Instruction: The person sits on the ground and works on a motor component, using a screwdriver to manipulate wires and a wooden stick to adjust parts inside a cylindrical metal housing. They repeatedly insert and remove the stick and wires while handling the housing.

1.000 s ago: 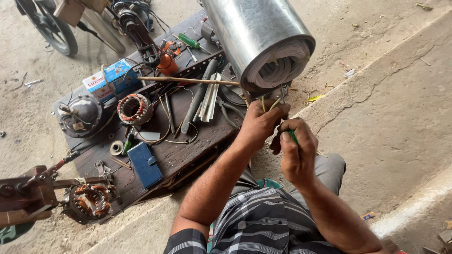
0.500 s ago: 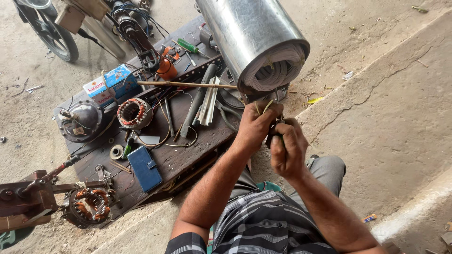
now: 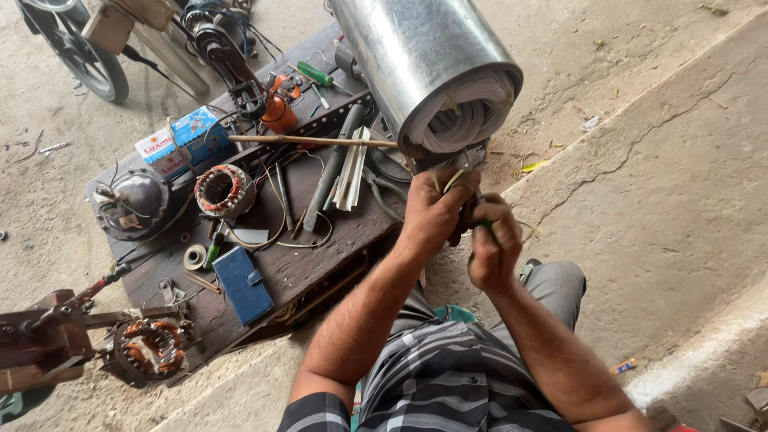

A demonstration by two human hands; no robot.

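Note:
My left hand (image 3: 433,213) is closed around a small dark part with thin pale strips or wires sticking up from it, just below the open end of a big shiny metal roll (image 3: 424,60). Pressed against it, my right hand (image 3: 493,250) grips a green-handled tool (image 3: 487,230); its tip is hidden between the hands. Both hands hover over the concrete at the right end of a dark wooden board (image 3: 320,264).
The board carries a copper-wound stator (image 3: 223,190), a metal motor housing (image 3: 132,204), a blue wallet-like case (image 3: 242,284), a small box (image 3: 180,142), a wooden stick (image 3: 312,141), a tape roll and loose wires. A second stator (image 3: 150,349) lies lower left. A wheel (image 3: 84,56) stands far left.
My right hand has closed in against the left hand, so both now meet on the small part. The view has shifted slightly; the roll and board keep their places.

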